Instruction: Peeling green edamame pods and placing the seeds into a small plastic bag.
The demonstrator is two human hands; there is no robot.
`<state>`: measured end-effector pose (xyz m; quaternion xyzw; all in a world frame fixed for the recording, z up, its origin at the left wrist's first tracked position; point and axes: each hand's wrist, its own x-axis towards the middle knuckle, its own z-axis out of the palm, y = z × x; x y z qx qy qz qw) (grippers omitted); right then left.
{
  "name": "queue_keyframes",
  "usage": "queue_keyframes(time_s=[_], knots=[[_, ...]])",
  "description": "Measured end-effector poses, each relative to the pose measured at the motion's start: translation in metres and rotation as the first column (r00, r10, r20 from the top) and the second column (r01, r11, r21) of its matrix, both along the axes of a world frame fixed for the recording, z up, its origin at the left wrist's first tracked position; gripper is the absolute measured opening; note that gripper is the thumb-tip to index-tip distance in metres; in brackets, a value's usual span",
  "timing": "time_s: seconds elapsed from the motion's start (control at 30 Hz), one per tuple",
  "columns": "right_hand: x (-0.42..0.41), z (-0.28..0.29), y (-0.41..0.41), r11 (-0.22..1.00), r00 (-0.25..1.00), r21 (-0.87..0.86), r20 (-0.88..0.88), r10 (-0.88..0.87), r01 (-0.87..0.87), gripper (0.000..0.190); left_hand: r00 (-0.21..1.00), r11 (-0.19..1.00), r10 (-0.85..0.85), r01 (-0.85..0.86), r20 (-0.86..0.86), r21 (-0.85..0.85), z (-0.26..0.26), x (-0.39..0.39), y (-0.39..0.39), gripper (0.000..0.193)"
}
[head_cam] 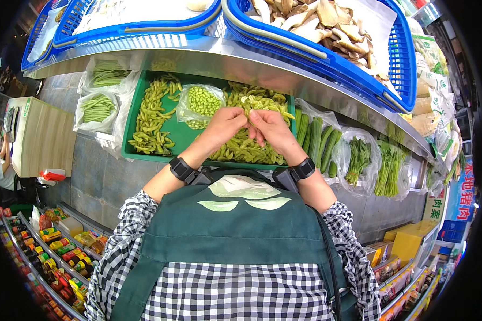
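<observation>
My left hand [228, 123] and my right hand [274, 129] meet over a shallow green plastic tray [178, 139], fingertips pinched on what looks like an edamame pod, mostly hidden by the fingers. Beneath them, a broad heap of edamame pods [247, 148] fills the tray's right side. Paler, apparently opened pods [261, 102] lie on top just beyond my fingers. Left of my left hand, a clear plastic bag [182, 108] holds shelled green beans [204, 101]. Another pile of pods [150, 116] runs along the tray's left side.
A metal shelf edge [225, 60] overhangs the tray's far side, bearing blue baskets [305, 60], one with mushrooms [333, 24]. Bagged green beans [97, 108] stand left; cucumbers [315, 134] and leafy greens [358, 158] right. A person [4, 172] sits by a counter [44, 138] far left.
</observation>
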<state>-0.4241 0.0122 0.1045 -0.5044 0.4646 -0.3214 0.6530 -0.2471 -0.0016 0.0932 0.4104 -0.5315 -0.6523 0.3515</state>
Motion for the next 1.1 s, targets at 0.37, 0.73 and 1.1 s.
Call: queue_keyframes(time_s=[0.37, 0.73, 1.1], knots=[[-0.002, -0.014, -0.007, 0.968, 0.918, 0.245, 0.368, -0.148, 0.058, 0.020, 0.992, 0.993, 0.046, -0.033, -0.116, 0.113, -0.006, -0.003, -0.003, 0.015], [-0.002, -0.020, -0.008, 0.974, 0.948, 0.205, 0.277, -0.156, 0.100, 0.017, 0.988, 0.990, 0.138, -0.135, -0.064, 0.043, -0.015, -0.004, -0.004, 0.015], [-0.024, -0.016, -0.012, 0.964, 0.949, -0.055, -0.170, -0.264, 0.259, 0.026, 0.997, 0.998, 0.057, -0.059, 0.051, 0.035, -0.032, -0.003, -0.005, 0.013]])
